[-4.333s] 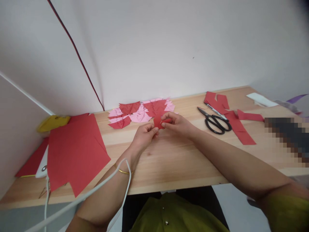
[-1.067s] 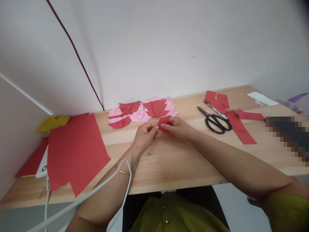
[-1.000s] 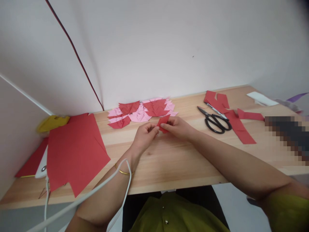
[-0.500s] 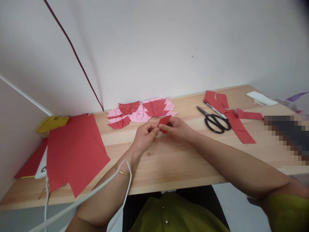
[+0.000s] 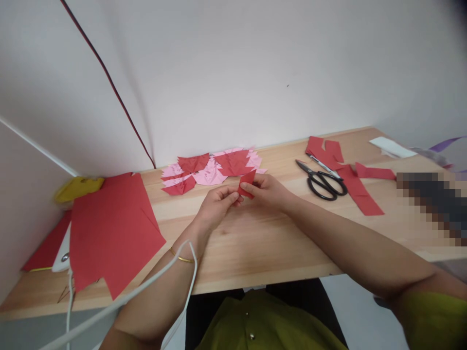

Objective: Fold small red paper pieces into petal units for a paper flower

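Above the middle of the wooden table, a small folded piece of red paper is held between both hands. My left hand pinches its lower left edge with thumb and fingers. My right hand grips the right side, its thumb lying across the front and its fingers behind, partly hidden. Just beyond the hands lie folded red paper pieces and pink paper pieces with pointed, jagged edges.
Black-handled scissors, a pen and red paper scraps lie to the right. Large red paper sheets cover the left side near a yellow object. A white cable crosses over my left forearm. A wall stands behind the table.
The red paper has turned a little more upright in my hands. My left thumb and fingers have shifted slightly along its lower edge.
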A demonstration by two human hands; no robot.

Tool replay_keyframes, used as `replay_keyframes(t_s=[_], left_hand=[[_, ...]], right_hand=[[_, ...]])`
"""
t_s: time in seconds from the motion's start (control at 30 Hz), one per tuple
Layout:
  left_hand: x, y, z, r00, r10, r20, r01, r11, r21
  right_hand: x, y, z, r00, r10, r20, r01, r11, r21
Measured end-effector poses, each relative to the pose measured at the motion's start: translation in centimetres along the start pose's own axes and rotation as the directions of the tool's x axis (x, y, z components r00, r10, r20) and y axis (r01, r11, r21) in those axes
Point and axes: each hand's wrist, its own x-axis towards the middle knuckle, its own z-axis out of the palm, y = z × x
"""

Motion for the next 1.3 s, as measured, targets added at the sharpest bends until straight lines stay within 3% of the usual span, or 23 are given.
replay_keyframes(t_s=[0.2, 0.57, 0.8, 0.9, 1.03, 1.3], left_hand=[[0.3, -0.6, -0.3, 0.996, -0.012, -0.092, 0.02, 0.995, 0.093], [-0.1, 0.3, 0.2, 0.992, 0.042, -0.121, -0.002, 0.95, 0.312], [0.3, -0.8, 0.0, 0.987, 0.102, -0.125, -0.083, 0.986, 0.148], [0.3, -0.8, 0.1, 0.988, 0.061, -0.139, -0.049, 0.995, 0.089], [0.2, -0.5, 0.2, 0.996, 0.004, -0.093, 0.005, 0.995, 0.096], [0.1, -0.5, -0.1, 0.994, 0.099, -0.048, -0.09, 0.982, 0.166]], right_hand=[[0.1, 0.2, 0.0, 0.999, 0.018, -0.036, -0.019, 1.0, -0.021], [0.0, 0.4, 0.2, 0.999, 0.02, -0.031, -0.022, 0.998, -0.057], [-0.2, 0.0, 0.6, 1.0, 0.014, 0.025, -0.015, 1.0, 0.013], [-0.2, 0.0, 0.5, 0.999, 0.021, 0.029, -0.022, 1.0, 0.02], [-0.2, 0.2, 0.3, 0.999, 0.05, -0.019, -0.051, 0.998, -0.037], [-0.2, -0.1, 0.4, 1.0, 0.013, 0.012, -0.013, 1.0, 0.015]])
